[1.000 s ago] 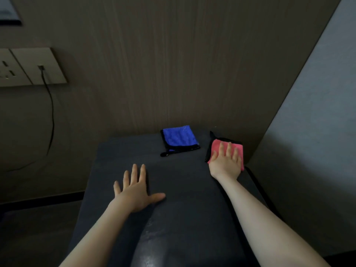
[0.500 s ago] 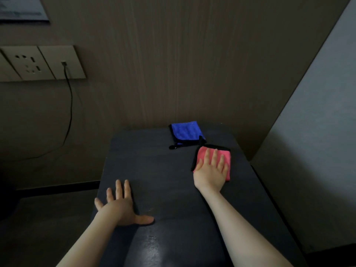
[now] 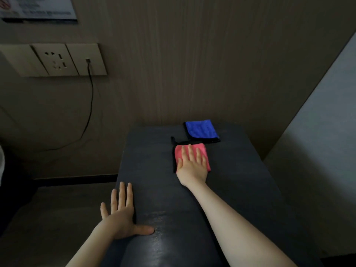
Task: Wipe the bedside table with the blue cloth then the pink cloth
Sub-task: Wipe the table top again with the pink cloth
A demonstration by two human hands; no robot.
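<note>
Pink cloth — shifted left beside the folded, fuzzy blue cloth — lies under the flat, unclenched right hand; left hand splayed on the dark table.

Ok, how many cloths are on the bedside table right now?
2. The blue cloth lies folded at the far edge by the wall; the pink cloth sits just in front of it, flat under the right hand. None seem hidden.

The wall notice at the upper left carries printed lines, but they are too blurred to read.
</note>
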